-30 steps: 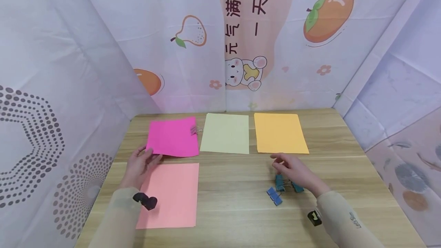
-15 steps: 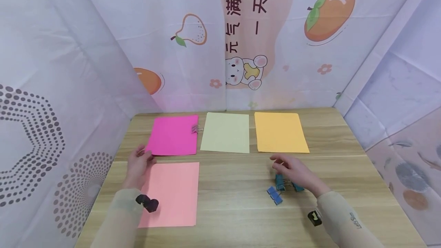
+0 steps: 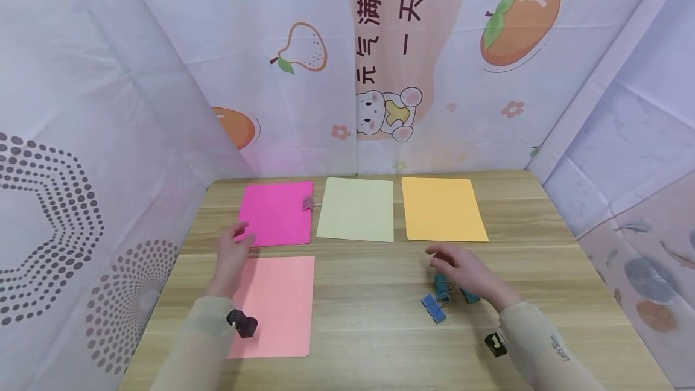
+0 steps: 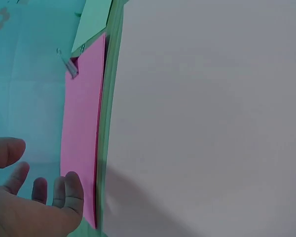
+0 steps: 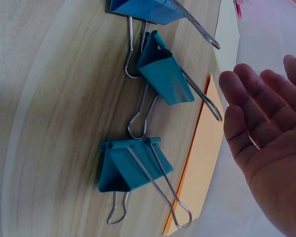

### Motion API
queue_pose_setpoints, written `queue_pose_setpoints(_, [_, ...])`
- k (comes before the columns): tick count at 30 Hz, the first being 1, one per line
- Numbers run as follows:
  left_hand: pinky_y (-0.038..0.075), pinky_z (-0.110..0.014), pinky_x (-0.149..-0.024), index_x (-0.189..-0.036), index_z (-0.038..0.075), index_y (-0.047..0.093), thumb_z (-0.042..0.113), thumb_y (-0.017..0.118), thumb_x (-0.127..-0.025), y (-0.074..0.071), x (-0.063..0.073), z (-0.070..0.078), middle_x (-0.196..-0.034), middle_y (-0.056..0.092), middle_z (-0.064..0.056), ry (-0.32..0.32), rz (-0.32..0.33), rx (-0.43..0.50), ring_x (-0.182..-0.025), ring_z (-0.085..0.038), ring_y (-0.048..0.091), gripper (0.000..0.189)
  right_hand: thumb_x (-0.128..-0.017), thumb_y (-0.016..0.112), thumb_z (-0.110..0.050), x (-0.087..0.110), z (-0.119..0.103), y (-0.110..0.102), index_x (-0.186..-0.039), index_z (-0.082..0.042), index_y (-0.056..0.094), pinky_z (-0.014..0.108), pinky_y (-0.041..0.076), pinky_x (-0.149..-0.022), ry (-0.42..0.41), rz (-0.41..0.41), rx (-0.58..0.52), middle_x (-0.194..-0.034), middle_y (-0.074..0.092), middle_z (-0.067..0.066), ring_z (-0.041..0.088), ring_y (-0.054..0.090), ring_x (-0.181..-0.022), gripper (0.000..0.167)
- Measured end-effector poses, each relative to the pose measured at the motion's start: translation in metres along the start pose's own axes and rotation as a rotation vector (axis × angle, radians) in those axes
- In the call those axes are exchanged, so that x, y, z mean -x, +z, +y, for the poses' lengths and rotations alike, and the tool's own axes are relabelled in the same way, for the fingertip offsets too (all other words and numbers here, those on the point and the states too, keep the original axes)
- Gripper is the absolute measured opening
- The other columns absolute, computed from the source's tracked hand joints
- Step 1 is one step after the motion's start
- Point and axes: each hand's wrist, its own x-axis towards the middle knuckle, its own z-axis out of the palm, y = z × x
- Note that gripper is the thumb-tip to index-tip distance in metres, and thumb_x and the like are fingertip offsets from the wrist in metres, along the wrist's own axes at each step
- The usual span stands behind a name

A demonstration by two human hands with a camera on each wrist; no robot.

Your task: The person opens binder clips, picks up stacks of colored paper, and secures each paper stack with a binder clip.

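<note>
My left hand (image 3: 232, 258) is over the near left corner of a magenta stack of paper (image 3: 277, 213), its fingers loosely bent with nothing between them. In the left wrist view those fingers (image 4: 73, 190) overlap the stack's edge; whether they touch it I cannot tell. A pink binder clip (image 3: 307, 203) grips the stack's right edge. My right hand (image 3: 461, 267) hovers above several binder clips, fingers relaxed and holding nothing. Below it lie a blue binder clip (image 3: 433, 308) and two teal ones (image 5: 165, 74), partly hidden by the hand in the head view.
Salmon paper (image 3: 277, 306) lies in front of the magenta stack, partly under my left arm. Pale green paper (image 3: 355, 209) and orange paper (image 3: 444, 209) continue the back row on the wooden table (image 3: 369, 318). Printed curtains (image 3: 304, 119) enclose the table's back and sides.
The magenta stack has straightened and now lies flatter, its near edge no longer curling. My left hand has let go of its corner and shifted right. My right hand has stayed put.
</note>
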Motion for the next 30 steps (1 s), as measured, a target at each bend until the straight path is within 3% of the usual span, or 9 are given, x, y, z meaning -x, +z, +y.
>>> queue_pose_setpoints(5, [0.041,-0.051,-0.109,-0.155,0.002,0.035,0.012,0.052,-0.105,0.011,0.003,0.002,-0.158,0.031,-0.021,0.05,-0.095,-0.056,-0.136,-0.036,0.04,0.054,-0.106,0.057,-0.023,-0.001,0.0,0.001,-0.134,-0.001,0.061,0.045,0.056,-0.087,-0.016,0.01,0.043,-0.114,0.072,0.009,0.018,0.067,-0.098,0.036])
queue_pose_setpoints(15, [0.043,-0.055,-0.108,-0.154,0.002,0.037,0.013,0.058,-0.103,0.039,0.01,0.004,-0.155,0.037,-0.021,0.136,-0.21,-0.219,-0.135,-0.04,0.043,0.057,-0.105,0.058,-0.022,-0.002,0.0,0.002,-0.129,-0.002,0.065,0.04,0.055,-0.084,-0.082,0.023,0.146,-0.114,0.072,0.005,0.015,0.064,-0.097,0.032])
queue_pose_setpoints(22, [0.044,-0.056,-0.108,-0.152,0.007,0.042,0.017,0.064,-0.099,0.058,0.015,0.005,-0.151,0.041,-0.018,0.169,-0.234,-0.321,-0.135,-0.042,0.044,0.058,-0.104,0.06,-0.022,-0.002,0.0,0.003,-0.128,-0.002,0.066,0.043,0.055,-0.086,-0.079,0.011,0.157,-0.112,0.072,0.005,0.018,0.065,-0.099,0.032])
queue_pose_setpoints(30, [0.047,-0.056,-0.104,-0.148,0.008,0.049,0.019,0.07,-0.093,0.081,0.021,0.003,-0.149,0.045,-0.018,0.257,-0.261,-0.445,-0.132,-0.04,0.049,0.06,-0.104,0.06,-0.019,-0.003,0.001,0.005,-0.127,-0.001,0.066,0.044,0.056,-0.086,-0.075,-0.01,0.171,-0.109,0.071,0.003,0.017,0.065,-0.097,0.03])
